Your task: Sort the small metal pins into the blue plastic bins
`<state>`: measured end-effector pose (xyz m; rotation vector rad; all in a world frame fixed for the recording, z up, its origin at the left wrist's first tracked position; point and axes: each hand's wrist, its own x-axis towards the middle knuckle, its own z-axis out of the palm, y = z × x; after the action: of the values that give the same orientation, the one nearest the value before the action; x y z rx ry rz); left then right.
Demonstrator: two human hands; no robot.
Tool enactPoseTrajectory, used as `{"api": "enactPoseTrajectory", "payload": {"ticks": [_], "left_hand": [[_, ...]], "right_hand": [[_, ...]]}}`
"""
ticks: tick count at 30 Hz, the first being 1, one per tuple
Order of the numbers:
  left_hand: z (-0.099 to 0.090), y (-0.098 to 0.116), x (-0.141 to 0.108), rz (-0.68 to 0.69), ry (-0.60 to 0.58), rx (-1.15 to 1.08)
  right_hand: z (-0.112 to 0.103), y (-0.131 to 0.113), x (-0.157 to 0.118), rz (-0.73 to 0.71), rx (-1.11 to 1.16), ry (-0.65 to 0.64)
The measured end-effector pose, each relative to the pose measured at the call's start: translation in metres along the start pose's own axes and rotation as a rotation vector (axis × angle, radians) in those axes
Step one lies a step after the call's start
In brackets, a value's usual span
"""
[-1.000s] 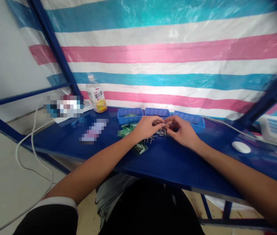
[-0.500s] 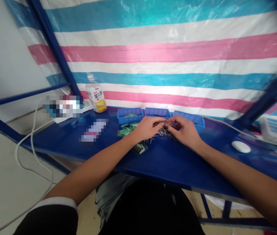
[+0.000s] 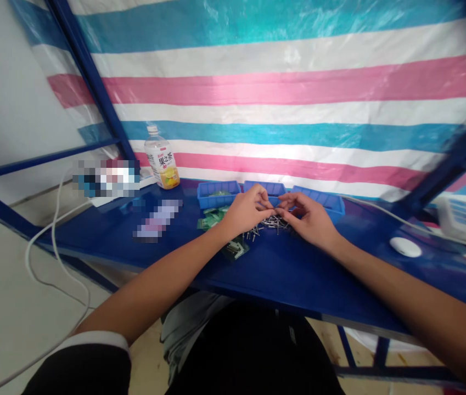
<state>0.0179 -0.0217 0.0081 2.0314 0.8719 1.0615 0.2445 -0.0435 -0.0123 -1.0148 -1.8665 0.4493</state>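
Both hands meet over a loose pile of thin metal pins, like rivets (image 3: 274, 222), on the blue table. My left hand (image 3: 248, 211) is pinched at the fingertips, close to the pile's left side. From the right, my right hand (image 3: 309, 219) curls its thumb and fingers together, and its tips nearly touch the left ones. Whatever small piece sits between the fingertips is too small to make out. Left of the pile lie green plastic packets (image 3: 213, 218). A small clear bag with metal pieces (image 3: 236, 248) rests below my left wrist.
Behind the hands stand a left blue bin (image 3: 218, 203), a middle blue bin (image 3: 264, 188) and a right blue bin (image 3: 335, 204). A drink bottle (image 3: 162, 159) stands at the back left. A white mouse-like object (image 3: 405, 247) and a cable (image 3: 385, 211) lie right.
My left hand's fingers have risen and curled, while its thumb stays low near the right fingertips. The right hand has barely shifted. The bins and packets are unmoved.
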Motion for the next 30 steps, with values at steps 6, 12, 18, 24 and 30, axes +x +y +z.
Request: {"api": "enactPoseTrajectory", "payload": {"ticks": [6, 12, 18, 24, 30], "left_hand": [[-0.004, -0.001, 0.001, 0.062, 0.011, 0.034], [-0.001, -0.001, 0.002, 0.118, -0.006, 0.018], [0.0, 0.003, 0.0, 0.114, -0.038, -0.014], [-0.002, 0.003, 0.0, 0.125, 0.074, 0.072], [-0.005, -0.008, 0.002, 0.175, 0.133, 0.111]], "right_hand": [[-0.002, -0.003, 0.0, -0.038, -0.113, -0.042], [-0.001, -0.003, 0.0, 0.004, -0.135, -0.117], [-0.001, -0.006, 0.0, -0.014, -0.131, -0.165], [-0.002, 0.002, 0.005, 0.3, 0.209, -0.02], [-0.009, 0.01, 0.007, 0.551, 0.417, 0.162]]}}
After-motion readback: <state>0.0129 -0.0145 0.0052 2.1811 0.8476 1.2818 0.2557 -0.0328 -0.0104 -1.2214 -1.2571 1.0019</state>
